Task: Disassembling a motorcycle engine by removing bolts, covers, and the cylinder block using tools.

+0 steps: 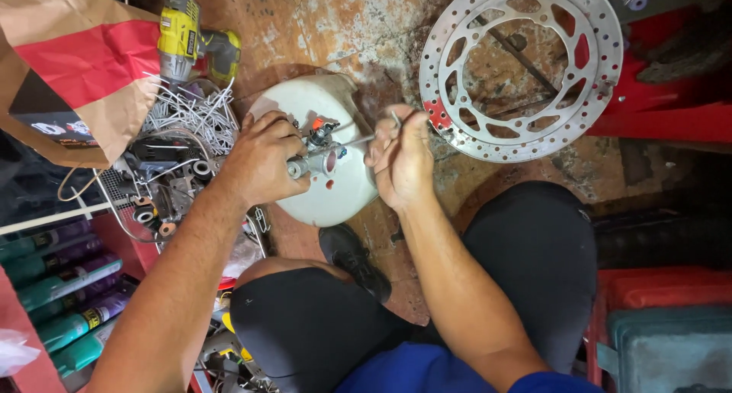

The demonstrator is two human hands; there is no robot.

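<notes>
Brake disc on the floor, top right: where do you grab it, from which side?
Grip the brake disc by its outer ring at the near edge, coming from the right hand side. It lies flat; the open cutouts let fingers probably hook under the ring.

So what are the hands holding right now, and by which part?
The left hand grips a small metal part by its body. The right hand pinches the bent end of a thin metal tool that reaches into it.
</notes>
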